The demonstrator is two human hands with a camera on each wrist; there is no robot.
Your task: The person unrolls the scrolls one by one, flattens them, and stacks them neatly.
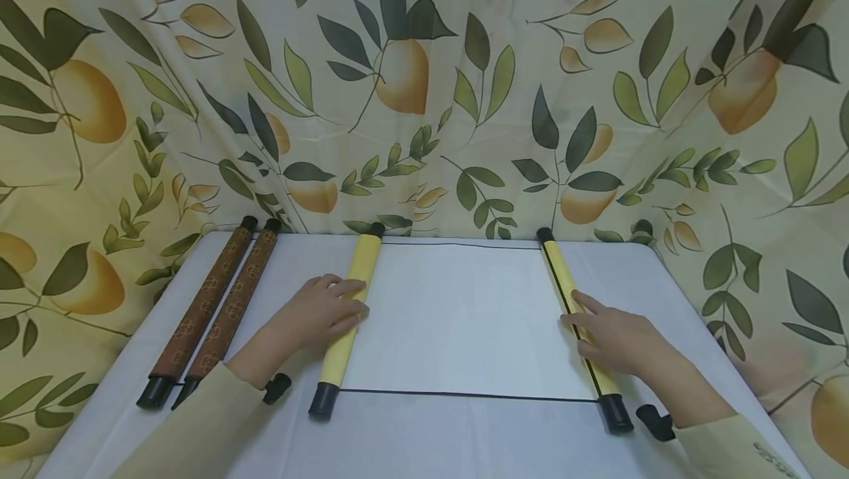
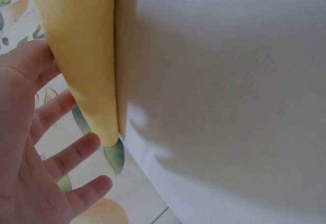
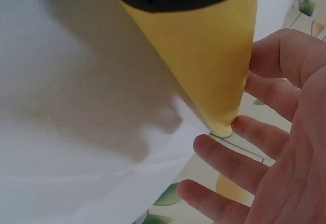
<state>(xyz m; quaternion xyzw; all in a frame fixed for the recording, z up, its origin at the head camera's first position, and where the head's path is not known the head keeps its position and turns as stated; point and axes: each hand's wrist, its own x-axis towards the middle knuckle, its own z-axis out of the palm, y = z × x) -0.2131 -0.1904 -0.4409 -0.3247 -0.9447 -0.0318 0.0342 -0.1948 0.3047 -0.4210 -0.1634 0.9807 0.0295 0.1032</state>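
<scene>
Apparently I'm partway: the white sheet (image 1: 464, 317) lies unrolled on the tabletop (image 1: 464, 435), left roller (image 1: 340, 351) at its nine o'clock, right roller (image 1: 558, 265) at three; whether more stays wound, I can't tell. Left hand (image 1: 323, 315) and right hand (image 1: 618, 339) touch them, fingers spread. Brown rolls (image 1: 202, 307) beyond nine lie closed.

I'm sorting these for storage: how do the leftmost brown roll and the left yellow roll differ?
The brown roll is patterned; the yellow roll is plain. The left hand touches the yellow roll, but no hand touches the brown roll. A white sheet spreads from the yellow roll; the brown roll shows none. Both have black ends.
</scene>
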